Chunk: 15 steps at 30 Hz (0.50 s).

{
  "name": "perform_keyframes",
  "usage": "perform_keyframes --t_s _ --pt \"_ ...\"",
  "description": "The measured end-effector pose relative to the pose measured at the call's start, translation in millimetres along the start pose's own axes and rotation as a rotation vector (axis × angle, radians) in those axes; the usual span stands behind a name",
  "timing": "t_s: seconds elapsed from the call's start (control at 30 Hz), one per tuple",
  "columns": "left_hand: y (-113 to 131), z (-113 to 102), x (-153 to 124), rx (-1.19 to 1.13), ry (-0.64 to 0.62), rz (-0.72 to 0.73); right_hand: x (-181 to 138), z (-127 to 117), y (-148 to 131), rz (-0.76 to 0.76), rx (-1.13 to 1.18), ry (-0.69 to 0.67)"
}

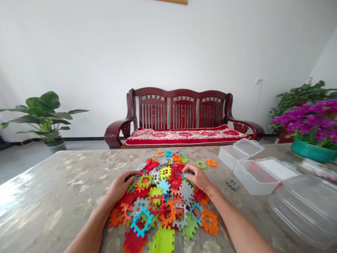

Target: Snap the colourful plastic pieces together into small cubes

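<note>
A pile of flat plastic interlocking tiles (163, 198) in red, orange, green, blue and grey lies on the marbled table (60, 189) in front of me. My left hand (119, 186) rests on the pile's left edge, fingers curled over tiles near a green one (144, 180). My right hand (197, 177) lies on the pile's right side, fingertips pinched on a small tile near the red pieces; which piece it grips is too small to tell.
Two open clear plastic boxes (240, 153) (256, 177) and larger clear lids (308, 207) stand at the right. Loose tiles (211, 162) (232, 183) lie near them. A purple flower pot (312, 149), a wooden bench (181, 117) and a leafy plant (46, 117) stand beyond the table.
</note>
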<state>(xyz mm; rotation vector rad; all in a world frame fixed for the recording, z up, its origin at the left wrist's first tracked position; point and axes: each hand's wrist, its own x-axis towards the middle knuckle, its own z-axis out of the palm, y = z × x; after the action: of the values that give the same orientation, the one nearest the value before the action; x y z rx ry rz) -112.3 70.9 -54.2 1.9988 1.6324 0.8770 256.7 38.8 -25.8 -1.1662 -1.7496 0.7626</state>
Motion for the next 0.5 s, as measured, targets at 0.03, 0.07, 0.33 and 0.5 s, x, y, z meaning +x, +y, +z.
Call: perform_keyframes --t_s 0.03,0.07,0.33,0.5 --pt "-1 0 0 0.003 0.002 -0.002 0 0 0 0.027 0.044 -0.004" --pt "-1 0 0 0.004 0.003 -0.002 0 0 1 0.049 0.079 -0.004" --pt "-7 2 2 -0.022 0.0 -0.018 1 -3 8 0.086 0.215 0.082" --pt "-6 2 2 -0.034 0.0 -0.018 3 -5 10 0.081 0.256 0.186"
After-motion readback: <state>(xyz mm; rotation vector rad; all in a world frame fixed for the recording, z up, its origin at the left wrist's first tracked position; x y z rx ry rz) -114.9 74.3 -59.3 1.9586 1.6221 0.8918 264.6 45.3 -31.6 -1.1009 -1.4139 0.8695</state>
